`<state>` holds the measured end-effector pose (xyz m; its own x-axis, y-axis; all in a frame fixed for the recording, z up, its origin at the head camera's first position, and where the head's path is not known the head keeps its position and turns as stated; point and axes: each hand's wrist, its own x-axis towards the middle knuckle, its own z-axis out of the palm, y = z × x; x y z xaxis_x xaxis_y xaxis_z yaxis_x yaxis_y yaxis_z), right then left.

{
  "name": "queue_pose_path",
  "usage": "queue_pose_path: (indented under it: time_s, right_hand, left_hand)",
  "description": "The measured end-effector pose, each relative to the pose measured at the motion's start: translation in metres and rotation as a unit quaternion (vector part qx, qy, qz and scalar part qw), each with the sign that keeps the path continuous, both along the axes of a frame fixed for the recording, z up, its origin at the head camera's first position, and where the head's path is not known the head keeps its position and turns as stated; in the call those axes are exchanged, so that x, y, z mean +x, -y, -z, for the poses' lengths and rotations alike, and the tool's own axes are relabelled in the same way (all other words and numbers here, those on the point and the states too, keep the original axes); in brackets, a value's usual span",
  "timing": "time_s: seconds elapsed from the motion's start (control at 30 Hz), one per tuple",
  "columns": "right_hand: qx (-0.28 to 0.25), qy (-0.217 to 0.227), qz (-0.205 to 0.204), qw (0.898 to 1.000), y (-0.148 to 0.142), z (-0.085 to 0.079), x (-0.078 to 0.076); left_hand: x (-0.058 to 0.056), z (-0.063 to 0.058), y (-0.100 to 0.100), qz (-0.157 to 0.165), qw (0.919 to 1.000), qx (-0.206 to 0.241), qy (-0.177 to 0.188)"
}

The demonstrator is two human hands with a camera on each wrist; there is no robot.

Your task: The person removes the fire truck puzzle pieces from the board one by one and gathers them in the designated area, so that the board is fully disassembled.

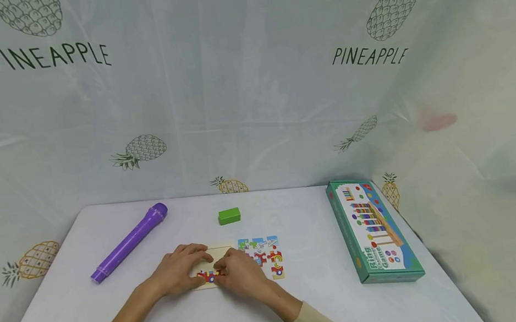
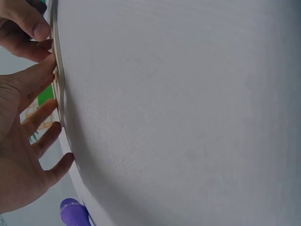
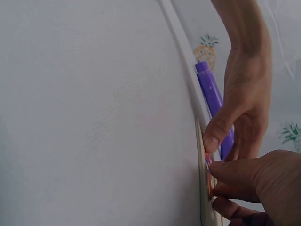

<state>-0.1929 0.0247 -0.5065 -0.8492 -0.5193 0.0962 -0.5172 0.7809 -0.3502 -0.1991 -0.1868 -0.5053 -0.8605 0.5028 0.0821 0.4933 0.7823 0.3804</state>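
Observation:
Both hands work at a pale wooden puzzle board (image 1: 218, 251) in the head view. My left hand (image 1: 181, 270) has its fingers spread over the board's left side, its thumb touching the red joined jigsaw pieces (image 1: 209, 276) near the front edge. From the other side, my right hand (image 1: 242, 273) pinches a jigsaw piece of that row (image 3: 208, 162) between thumb and finger; the fingers partly hide it. Seen from the left wrist, the left hand (image 2: 28, 127) has fairly straight fingers at the board's edge, beside the right hand (image 2: 23, 26).
Several colourful jigsaw pieces (image 1: 276, 258) lie right of the board, partly behind the right hand. A green block (image 1: 229, 216) sits farther back. A purple tube (image 1: 130, 242) lies at the left, and a green game box (image 1: 373, 230) at the right. A pineapple-print curtain (image 1: 245, 74) hangs behind.

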Motion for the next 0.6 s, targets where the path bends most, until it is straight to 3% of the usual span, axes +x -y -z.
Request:
queue_pose_path:
  time_s: [0.3, 0.6]
  right_hand:
    - [-0.020, 0.014, -0.002, 1.000, -0.0040, -0.0032, 0.0011]
    - [-0.108, 0.084, -0.006, 0.991, -0.0069, -0.0031, -0.0035]
  left_hand:
    - [0.0022, -0.0011, -0.0014, -0.002, 1.0000, -0.001, 0.003]
    - [0.0019, -0.0008, -0.0010, -0.003, 0.9999, -0.011, 0.007]
